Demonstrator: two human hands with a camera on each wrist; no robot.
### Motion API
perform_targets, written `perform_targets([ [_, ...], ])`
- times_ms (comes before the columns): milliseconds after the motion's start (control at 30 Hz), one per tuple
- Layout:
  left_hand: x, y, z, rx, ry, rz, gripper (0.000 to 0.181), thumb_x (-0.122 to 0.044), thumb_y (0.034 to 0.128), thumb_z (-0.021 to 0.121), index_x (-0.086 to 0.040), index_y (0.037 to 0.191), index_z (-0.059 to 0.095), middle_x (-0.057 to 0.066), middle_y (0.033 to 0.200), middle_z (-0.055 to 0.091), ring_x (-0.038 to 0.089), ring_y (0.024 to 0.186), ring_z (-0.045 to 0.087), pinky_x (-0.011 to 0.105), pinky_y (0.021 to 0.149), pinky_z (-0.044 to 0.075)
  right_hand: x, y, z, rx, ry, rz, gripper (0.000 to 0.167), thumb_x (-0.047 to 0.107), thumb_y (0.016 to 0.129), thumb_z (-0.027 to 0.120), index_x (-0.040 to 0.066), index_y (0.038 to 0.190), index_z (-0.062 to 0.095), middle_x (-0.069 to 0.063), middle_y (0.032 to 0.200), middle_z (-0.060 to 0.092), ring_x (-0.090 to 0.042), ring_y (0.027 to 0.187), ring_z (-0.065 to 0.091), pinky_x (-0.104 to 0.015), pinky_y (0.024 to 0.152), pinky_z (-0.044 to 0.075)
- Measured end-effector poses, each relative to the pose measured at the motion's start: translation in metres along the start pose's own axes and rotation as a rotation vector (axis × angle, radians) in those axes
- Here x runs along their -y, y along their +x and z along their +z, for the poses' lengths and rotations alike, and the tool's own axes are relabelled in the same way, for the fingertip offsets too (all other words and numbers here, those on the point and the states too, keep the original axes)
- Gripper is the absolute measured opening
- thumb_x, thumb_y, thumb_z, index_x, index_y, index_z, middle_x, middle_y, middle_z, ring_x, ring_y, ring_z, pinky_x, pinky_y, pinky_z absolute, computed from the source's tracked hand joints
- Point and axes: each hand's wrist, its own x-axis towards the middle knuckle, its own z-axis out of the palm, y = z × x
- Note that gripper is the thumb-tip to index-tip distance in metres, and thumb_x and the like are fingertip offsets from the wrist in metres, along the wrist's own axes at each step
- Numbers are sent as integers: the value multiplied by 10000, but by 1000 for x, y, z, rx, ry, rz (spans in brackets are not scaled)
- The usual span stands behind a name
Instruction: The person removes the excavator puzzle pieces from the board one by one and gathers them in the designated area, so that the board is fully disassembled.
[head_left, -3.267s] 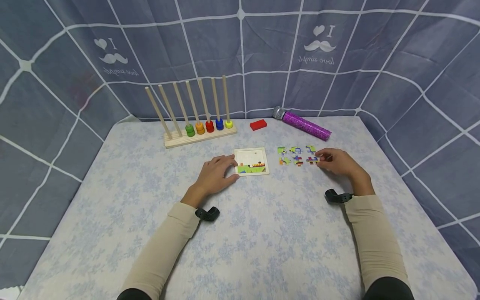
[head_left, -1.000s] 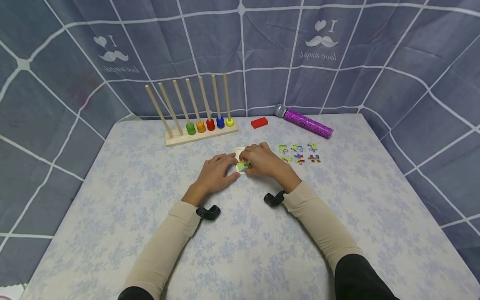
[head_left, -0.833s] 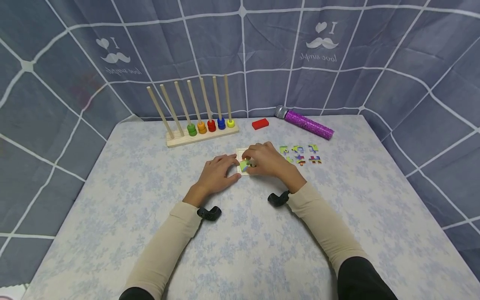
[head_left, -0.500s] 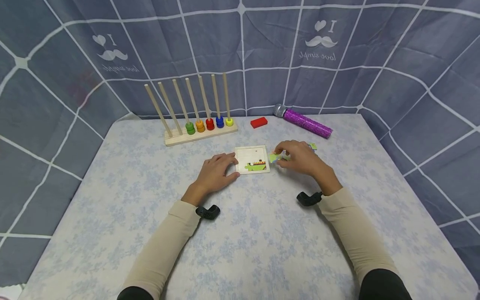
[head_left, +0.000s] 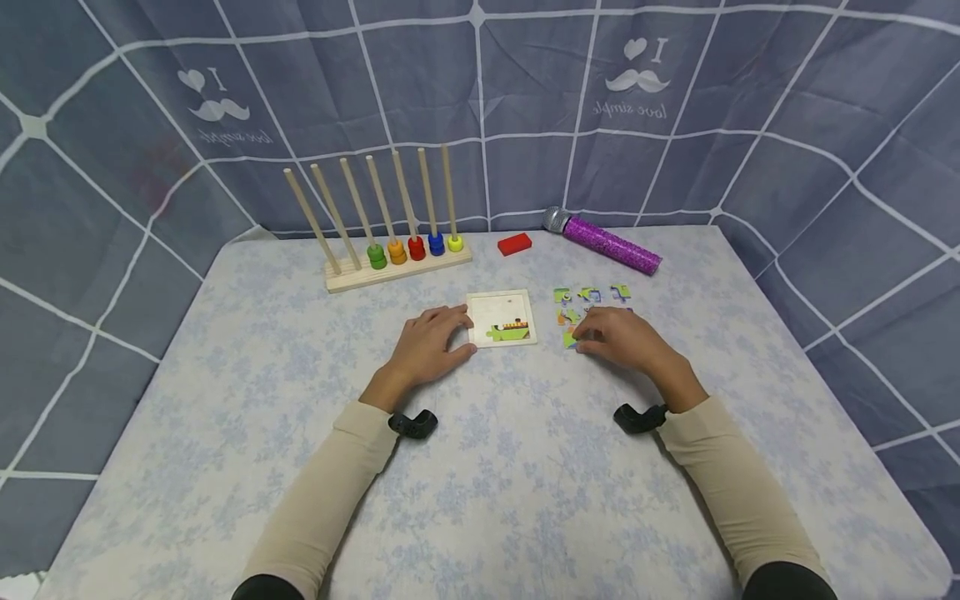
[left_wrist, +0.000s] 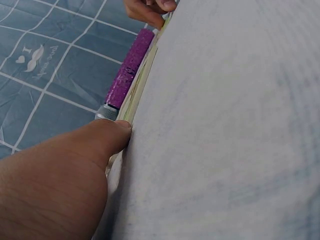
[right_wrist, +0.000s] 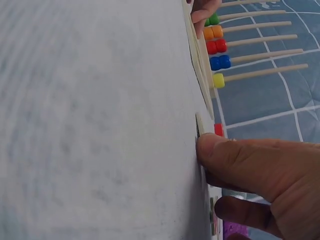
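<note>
A small wooden puzzle tray (head_left: 492,308) lies flat mid-table, with green puzzle pieces (head_left: 510,332) in its lower right part. My left hand (head_left: 427,350) holds the tray at its left side, index finger on the left edge and thumb by the lower corner. To the right of the tray, my right hand (head_left: 626,342) pinches a green puzzle piece (head_left: 568,340) between thumb and fingers, low at the tabletop. Just beyond it lie several loose puzzle pieces (head_left: 589,295) in rows, partly hidden by that hand. In the right wrist view the pinched piece (right_wrist: 200,123) shows edge-on.
A wooden peg rack (head_left: 401,267) with coloured beads stands at the back left. Near the back edge lie a red block (head_left: 514,243) and a purple glitter microphone (head_left: 611,246). Behind the patterned tablecloth (head_left: 517,467) hangs a grey-blue curtain (head_left: 525,92).
My right hand went to the tray, took the lower-left puzzle piece out and carried it right, beside the loose pieces. The tray's lower left is now bare. My left hand stayed put.
</note>
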Motion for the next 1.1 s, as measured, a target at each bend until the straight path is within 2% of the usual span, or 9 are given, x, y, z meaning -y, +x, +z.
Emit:
perform_targets([
  [133, 0, -1, -1, -7, 1, -5, 409, -470, 983, 622, -240, 1319, 576, -18, 1595, 388, 285, 1422, 349, 556, 1058, 308, 1, 1, 0, 0, -10, -29, 129, 121, 881, 802, 75, 1001, 796, -26, 971, 689, -238, 933, 664, -451, 836, 526],
  [233, 0, -1, 0, -12, -3, -1, 407, -470, 982, 625, -240, 1315, 579, -17, 1593, 390, 287, 1420, 352, 558, 1056, 310, 2, 1, 0, 5, 6, -18, 138, 121, 885, 798, 67, 1012, 791, -34, 990, 686, -240, 937, 663, -454, 834, 525],
  [433, 1, -1, 2, -8, -16, 20, 414, -484, 987, 611, -237, 1317, 581, -13, 1592, 394, 286, 1420, 353, 560, 1052, 315, 3, -1, -4, 0, 108, 55, 227, 147, 893, 798, 25, 1074, 734, -82, 1032, 680, -244, 903, 624, -446, 793, 506],
  [533, 1, -1, 2, -18, -18, 22, 410, -482, 986, 613, -234, 1311, 584, -7, 1588, 399, 289, 1418, 357, 561, 1046, 318, 6, 4, -8, -25, 157, 48, 231, 154, 922, 768, 9, 1094, 714, -113, 1048, 684, -271, 920, 624, -458, 805, 505],
  [733, 1, 0, 0, -18, -13, 13, 407, -481, 986, 615, -232, 1307, 588, -7, 1587, 401, 288, 1419, 356, 557, 1048, 319, 29, 34, -14, 6, 163, -21, 270, 156, 940, 747, -6, 1152, 705, -125, 1103, 689, -304, 975, 640, -446, 834, 520],
  [900, 1, 0, -1, -15, -10, 8, 408, -485, 987, 612, -237, 1310, 588, -8, 1589, 398, 284, 1418, 356, 557, 1052, 315, 54, 70, 0, 78, 90, -67, 331, 185, 924, 765, 0, 1194, 718, -129, 1125, 682, -294, 1010, 633, -448, 878, 502],
  [1000, 1, -1, -2, -19, -20, 13, 404, -482, 988, 613, -236, 1307, 591, -5, 1588, 399, 289, 1416, 360, 565, 1051, 316, 63, 85, 11, 134, -4, -41, 337, 235, 915, 778, 42, 1189, 736, -100, 1123, 664, -274, 1023, 598, -466, 878, 470],
  [1100, 1, -1, -1, -20, -23, 17, 402, -482, 989, 611, -237, 1307, 590, -8, 1589, 398, 289, 1414, 361, 569, 1046, 319, 69, 92, 17, 175, -67, 2, 278, 253, 913, 784, 82, 1130, 753, -70, 1066, 635, -263, 994, 551, -460, 821, 434],
])
